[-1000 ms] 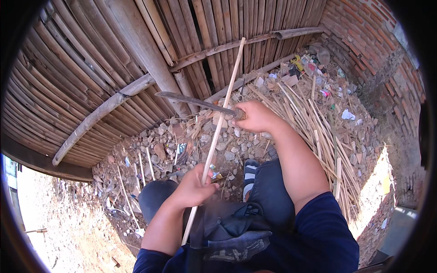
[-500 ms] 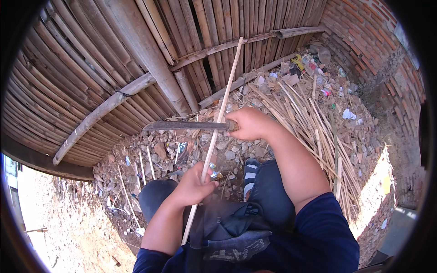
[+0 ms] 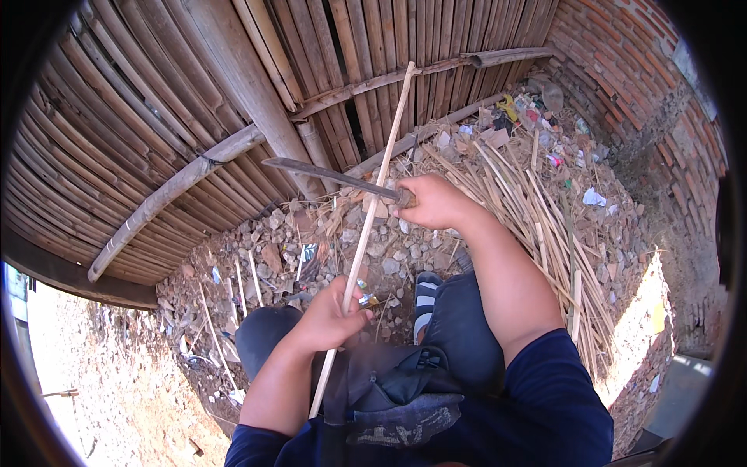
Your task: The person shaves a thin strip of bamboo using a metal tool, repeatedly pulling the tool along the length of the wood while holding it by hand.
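A long pale thin bamboo stick (image 3: 366, 226) stands steeply tilted; a dark long-bladed metal knife (image 3: 327, 177) crosses it, blade pointing left.

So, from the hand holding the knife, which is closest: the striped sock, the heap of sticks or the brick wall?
From the right hand, in the head view:
1. Heap of sticks, right beside it on the ground.
2. Striped sock, below it, by the knee.
3. Brick wall, far off at the upper right.
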`<state>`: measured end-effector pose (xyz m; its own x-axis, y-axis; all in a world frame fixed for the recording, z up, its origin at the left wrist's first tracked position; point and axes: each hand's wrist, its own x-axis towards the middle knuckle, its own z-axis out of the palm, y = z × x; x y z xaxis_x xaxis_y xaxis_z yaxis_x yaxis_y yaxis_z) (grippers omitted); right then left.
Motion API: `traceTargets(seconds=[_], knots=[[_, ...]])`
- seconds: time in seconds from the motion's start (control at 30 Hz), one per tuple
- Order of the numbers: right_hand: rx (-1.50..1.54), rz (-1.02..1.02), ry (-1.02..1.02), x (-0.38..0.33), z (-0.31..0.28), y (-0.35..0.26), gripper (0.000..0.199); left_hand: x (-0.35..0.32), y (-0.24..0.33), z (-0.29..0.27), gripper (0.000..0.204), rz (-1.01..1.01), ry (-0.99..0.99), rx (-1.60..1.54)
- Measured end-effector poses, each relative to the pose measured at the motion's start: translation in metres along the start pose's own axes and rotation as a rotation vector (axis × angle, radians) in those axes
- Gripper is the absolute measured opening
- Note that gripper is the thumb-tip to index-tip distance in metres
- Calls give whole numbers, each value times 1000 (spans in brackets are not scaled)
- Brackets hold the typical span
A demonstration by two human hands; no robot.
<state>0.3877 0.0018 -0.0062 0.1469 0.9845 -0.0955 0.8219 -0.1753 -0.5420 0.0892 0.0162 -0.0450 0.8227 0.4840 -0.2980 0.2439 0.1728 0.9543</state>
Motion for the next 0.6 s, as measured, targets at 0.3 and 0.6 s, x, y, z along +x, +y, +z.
traceTargets(seconds=[0.3,0.6], knots=[[-27,-34,-113,-7,-2,-7,45,2,2,2,31,-3,15,86],[-27,-41,25,-5,8,-4,41,1,5,5,30,-46,35,94]])
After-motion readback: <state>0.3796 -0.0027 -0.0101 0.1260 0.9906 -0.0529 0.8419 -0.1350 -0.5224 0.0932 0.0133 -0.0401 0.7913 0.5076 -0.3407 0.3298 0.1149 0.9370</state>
